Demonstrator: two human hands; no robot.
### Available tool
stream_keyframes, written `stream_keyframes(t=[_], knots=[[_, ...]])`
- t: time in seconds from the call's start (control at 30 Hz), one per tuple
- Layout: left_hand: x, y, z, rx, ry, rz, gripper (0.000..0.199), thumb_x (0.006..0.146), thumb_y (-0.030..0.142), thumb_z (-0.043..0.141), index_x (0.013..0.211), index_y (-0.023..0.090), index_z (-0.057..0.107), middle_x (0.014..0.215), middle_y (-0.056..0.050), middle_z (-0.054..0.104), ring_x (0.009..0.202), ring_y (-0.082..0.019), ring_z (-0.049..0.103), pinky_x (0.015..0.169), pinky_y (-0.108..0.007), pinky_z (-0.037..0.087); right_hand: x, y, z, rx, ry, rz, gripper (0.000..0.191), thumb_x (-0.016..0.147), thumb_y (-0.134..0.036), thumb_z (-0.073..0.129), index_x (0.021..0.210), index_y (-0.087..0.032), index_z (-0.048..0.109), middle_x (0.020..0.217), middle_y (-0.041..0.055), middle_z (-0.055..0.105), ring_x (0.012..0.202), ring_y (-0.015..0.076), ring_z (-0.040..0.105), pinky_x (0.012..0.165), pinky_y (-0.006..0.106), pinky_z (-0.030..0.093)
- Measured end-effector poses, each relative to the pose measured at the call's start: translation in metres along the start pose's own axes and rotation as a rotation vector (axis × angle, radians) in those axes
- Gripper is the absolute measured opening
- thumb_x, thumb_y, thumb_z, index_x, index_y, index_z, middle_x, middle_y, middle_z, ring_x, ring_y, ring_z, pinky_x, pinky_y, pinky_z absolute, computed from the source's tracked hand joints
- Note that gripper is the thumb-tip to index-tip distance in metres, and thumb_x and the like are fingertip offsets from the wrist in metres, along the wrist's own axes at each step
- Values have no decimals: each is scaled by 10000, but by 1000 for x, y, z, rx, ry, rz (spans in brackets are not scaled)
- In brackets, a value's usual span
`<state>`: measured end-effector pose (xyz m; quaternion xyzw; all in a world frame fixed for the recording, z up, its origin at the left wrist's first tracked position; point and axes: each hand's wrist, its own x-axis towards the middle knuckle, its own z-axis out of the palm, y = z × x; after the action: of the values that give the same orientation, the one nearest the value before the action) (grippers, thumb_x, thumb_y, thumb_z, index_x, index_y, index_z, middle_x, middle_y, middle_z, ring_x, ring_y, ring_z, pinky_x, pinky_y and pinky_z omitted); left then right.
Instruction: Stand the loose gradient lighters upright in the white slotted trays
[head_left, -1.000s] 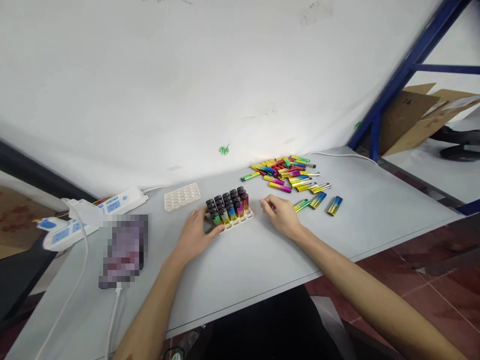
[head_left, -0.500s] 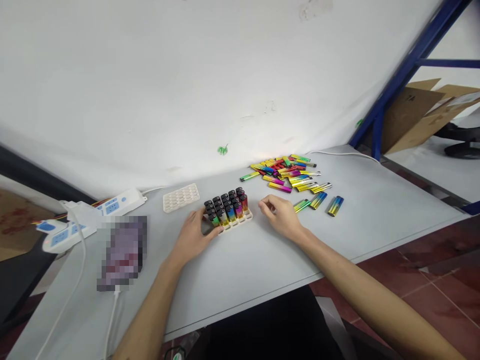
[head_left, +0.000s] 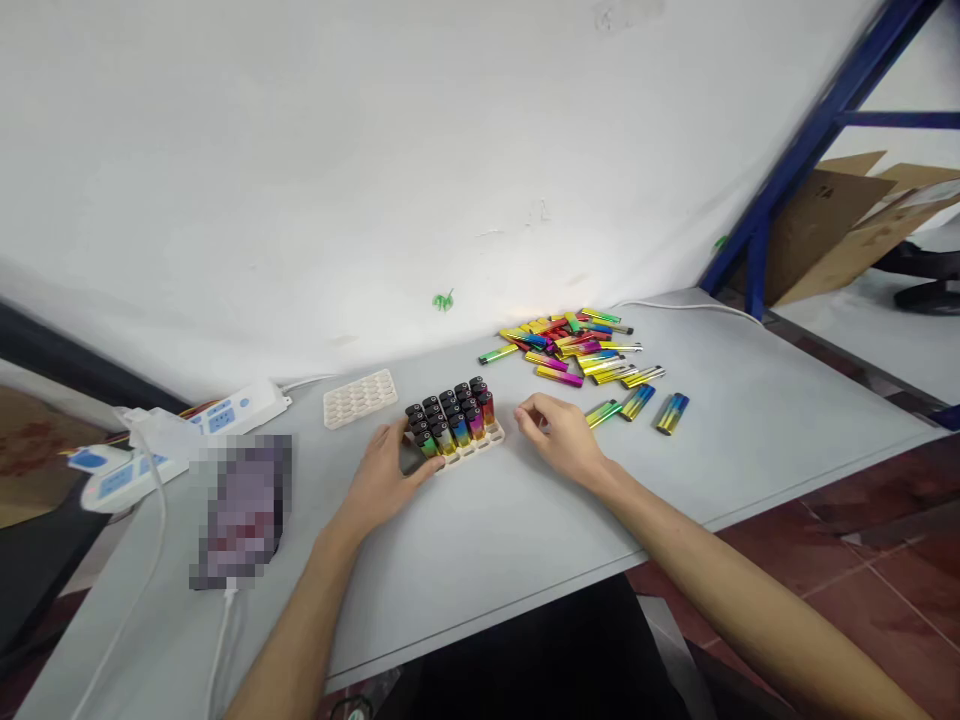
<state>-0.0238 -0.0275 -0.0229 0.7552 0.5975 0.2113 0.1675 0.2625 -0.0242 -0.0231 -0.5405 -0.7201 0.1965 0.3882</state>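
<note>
Here's the left hand [head_left: 386, 478], half open, thumb and fingers bracketing the left end of the tray [head_left: 474, 452], forearm slanting in from the near left. The tray sits mid-surface [head_left: 450, 570], long axis running near-left to far-right, its lighters [head_left: 459, 425] upright, black tops up. And over to the right, just beside it, the right hand [head_left: 562, 435], loosely curled, thumb side facing the tray; can't tell if it holds anything. Its forearm angles in from the near right.
</note>
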Motion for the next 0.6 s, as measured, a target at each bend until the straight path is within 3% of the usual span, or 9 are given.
stream_keyframes(t=[0.23,0.33,0.47,0.6], knots=[[1,2,0,14,-8,30,535,867,573,616,1252,215,520,1150,-85,633,1123,-306,579,951,-429,477,9,10,-5,-172,67,2,149,949,-312,513,882,-224,613,869,36,696,844,210,622,744,320,448],[0,3,-1,17,-3,22,529,864,564,622,1247,214,523,1123,-79,642,1103,-305,584,933,-425,478,26,25,-16,-342,160,-13,166,937,-311,526,955,-198,646,955,90,705,957,271,594,850,381,447],[0,6,-2,9,-11,32,556,846,561,646,1253,205,517,1161,-90,640,1150,-315,567,950,-428,469,60,50,-33,-576,290,111,346,953,-354,495,1182,-154,659,1161,177,653,1082,344,526,930,462,404],[0,6,-3,8,-13,35,557,843,542,656,1259,199,515,1170,-95,635,1136,-313,573,952,-428,465,84,65,-40,-764,174,213,414,965,-425,471,1222,-176,677,1264,197,586,1187,390,459,961,515,357]])
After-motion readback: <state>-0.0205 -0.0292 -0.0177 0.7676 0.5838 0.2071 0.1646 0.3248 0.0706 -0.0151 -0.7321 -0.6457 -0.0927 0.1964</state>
